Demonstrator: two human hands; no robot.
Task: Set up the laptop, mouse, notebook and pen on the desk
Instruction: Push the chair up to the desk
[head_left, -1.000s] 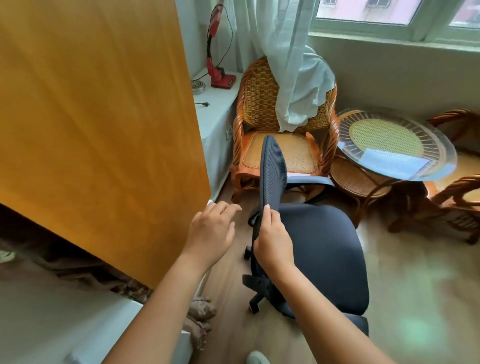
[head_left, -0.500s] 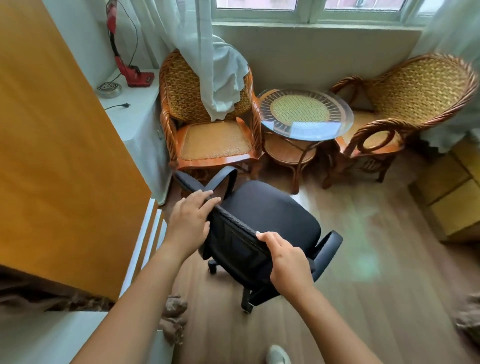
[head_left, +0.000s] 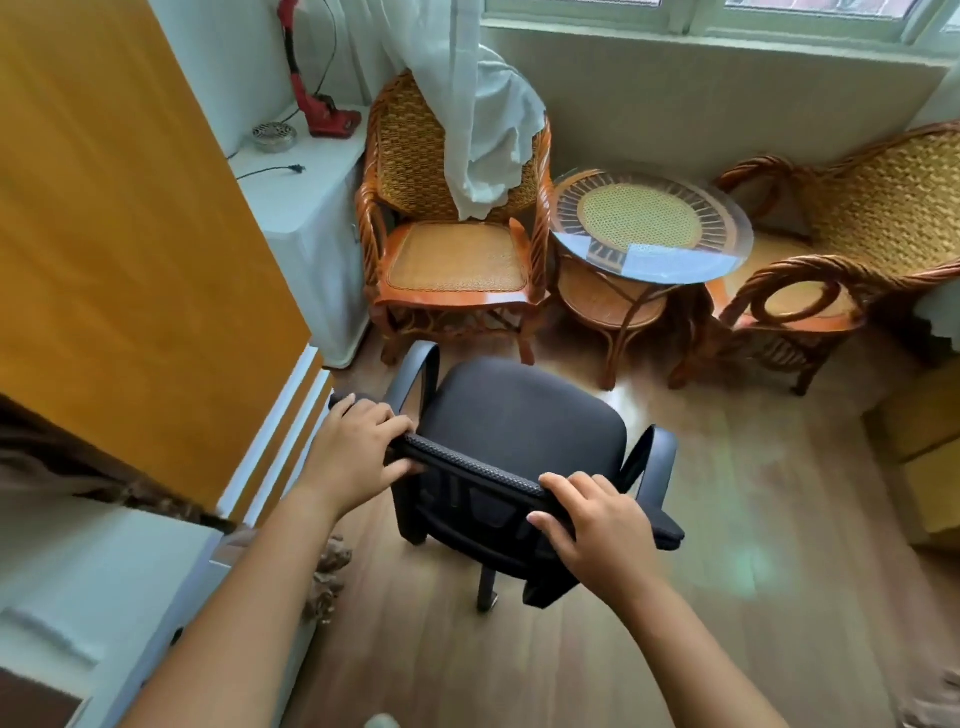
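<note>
While the black mesh-backed office chair (head_left: 524, 431) stands on the wooden floor (head_left: 727, 597), its backrest top edge is grasped by the left hand (head_left: 358, 452) and the right hand (head_left: 597, 530), fingers curled over it. No laptop, mouse, notebook or pen can be seen; two wicker armchairs (head_left: 447, 218) are ranged beyond.

Both bare arms reach forward, left hand (head_left: 358, 449) and right hand (head_left: 597, 530) each curled palm-down over the chair back (head_left: 467, 470).

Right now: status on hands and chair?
Both hands, left and right, gripping office chair backrest top. Laptop, mouse, notebook, pen not in view. Wicker chair ahead.
</note>
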